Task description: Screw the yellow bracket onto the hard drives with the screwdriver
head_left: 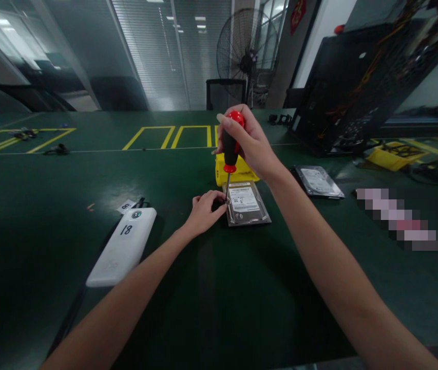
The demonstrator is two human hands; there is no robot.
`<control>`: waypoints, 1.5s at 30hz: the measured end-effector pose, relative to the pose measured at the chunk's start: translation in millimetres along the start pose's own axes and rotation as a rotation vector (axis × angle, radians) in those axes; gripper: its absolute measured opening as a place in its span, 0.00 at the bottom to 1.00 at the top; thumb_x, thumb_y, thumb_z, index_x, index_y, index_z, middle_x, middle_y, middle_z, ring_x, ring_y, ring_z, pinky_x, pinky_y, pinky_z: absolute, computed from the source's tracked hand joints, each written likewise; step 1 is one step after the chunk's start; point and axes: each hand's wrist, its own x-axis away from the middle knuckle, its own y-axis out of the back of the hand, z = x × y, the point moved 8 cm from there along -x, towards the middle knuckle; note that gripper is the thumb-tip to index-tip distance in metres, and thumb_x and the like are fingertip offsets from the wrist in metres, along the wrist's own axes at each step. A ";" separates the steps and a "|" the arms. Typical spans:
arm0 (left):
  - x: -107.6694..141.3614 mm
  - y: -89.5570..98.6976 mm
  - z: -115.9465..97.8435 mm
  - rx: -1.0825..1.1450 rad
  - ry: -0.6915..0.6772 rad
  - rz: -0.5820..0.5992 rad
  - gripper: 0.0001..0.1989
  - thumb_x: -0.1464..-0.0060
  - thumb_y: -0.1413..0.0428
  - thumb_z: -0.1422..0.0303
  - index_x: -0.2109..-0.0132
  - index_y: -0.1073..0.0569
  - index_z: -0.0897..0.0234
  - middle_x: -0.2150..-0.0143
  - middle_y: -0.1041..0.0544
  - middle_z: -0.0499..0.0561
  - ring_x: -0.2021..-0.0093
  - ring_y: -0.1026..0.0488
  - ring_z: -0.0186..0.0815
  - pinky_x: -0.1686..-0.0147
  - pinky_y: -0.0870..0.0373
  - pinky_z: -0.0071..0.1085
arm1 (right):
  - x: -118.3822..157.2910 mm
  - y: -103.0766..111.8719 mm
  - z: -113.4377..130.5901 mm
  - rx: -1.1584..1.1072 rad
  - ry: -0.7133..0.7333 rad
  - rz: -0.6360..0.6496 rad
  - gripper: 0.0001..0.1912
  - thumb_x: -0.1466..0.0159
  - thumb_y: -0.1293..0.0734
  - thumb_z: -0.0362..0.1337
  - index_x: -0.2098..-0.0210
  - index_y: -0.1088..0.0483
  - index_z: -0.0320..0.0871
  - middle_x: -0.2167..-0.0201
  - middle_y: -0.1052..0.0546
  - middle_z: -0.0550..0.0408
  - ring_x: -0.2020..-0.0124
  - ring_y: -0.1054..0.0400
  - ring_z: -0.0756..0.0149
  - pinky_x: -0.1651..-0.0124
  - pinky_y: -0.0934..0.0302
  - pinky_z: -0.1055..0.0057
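Observation:
A red and black screwdriver (231,146) stands almost upright in my right hand (251,141), whose fingers wrap round its handle. Its tip meets the left edge of a hard drive (245,205), which lies label up on the green table. At that same edge, my left hand (206,211) has thumb and fingers drawn together by the screwdriver tip. Whatever they pinch is too small to make out. Directly behind the drive is a yellow plastic part (237,172), partly hidden by my right hand and the screwdriver.
To the left lies a white device marked 18 (124,246) with a dark strap. A second hard drive (318,181) is at right, near a black computer case (334,97) and a yellow piece (394,155) with cables. Yellow tape outlines (191,127) mark the table's far side.

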 end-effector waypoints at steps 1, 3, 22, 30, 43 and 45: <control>-0.1 0.0 0.1 0.001 0.000 0.000 0.11 0.45 0.52 0.62 0.56 0.35 0.60 0.55 0.29 0.49 0.52 0.34 0.40 0.48 0.49 0.45 | 0.1 0.1 -0.2 0.011 -0.004 -0.007 0.15 0.42 0.37 0.48 0.63 0.42 0.47 0.72 0.34 0.61 0.75 0.36 0.76 0.69 0.35 0.76; -0.3 -0.2 0.3 0.003 -0.004 -0.002 0.11 0.45 0.52 0.62 0.56 0.35 0.60 0.55 0.29 0.49 0.52 0.34 0.40 0.48 0.49 0.45 | 0.5 -0.7 1.0 0.024 0.005 -0.003 0.15 0.42 0.37 0.49 0.61 0.41 0.48 0.71 0.34 0.61 0.75 0.37 0.76 0.70 0.36 0.77; 0.0 -0.1 0.0 -0.001 -0.012 -0.014 0.10 0.45 0.52 0.63 0.56 0.35 0.59 0.55 0.29 0.48 0.52 0.33 0.39 0.49 0.48 0.43 | 1.0 -3.4 0.7 -0.070 -0.006 0.032 0.16 0.41 0.39 0.50 0.63 0.39 0.45 0.66 0.32 0.56 0.68 0.34 0.73 0.64 0.33 0.74; -0.8 -0.9 1.7 -0.004 -0.017 -0.008 0.10 0.45 0.52 0.62 0.56 0.35 0.59 0.55 0.29 0.49 0.52 0.34 0.39 0.49 0.48 0.44 | 1.4 -4.3 4.0 -0.112 0.030 0.039 0.13 0.40 0.37 0.44 0.64 0.41 0.42 0.64 0.32 0.56 0.65 0.31 0.73 0.59 0.33 0.70; -0.2 0.3 0.0 0.010 -0.024 -0.009 0.11 0.45 0.52 0.62 0.56 0.35 0.59 0.55 0.29 0.49 0.52 0.34 0.40 0.48 0.48 0.45 | 0.1 0.3 -1.9 0.024 0.026 -0.033 0.14 0.42 0.37 0.47 0.59 0.41 0.49 0.72 0.34 0.62 0.75 0.37 0.76 0.70 0.38 0.76; -0.2 0.3 -0.3 0.009 -0.018 -0.002 0.11 0.45 0.52 0.62 0.56 0.35 0.59 0.54 0.29 0.49 0.51 0.34 0.40 0.48 0.48 0.45 | 0.8 0.4 0.6 0.029 0.040 -0.038 0.14 0.41 0.37 0.47 0.59 0.39 0.50 0.72 0.34 0.61 0.75 0.38 0.75 0.70 0.39 0.76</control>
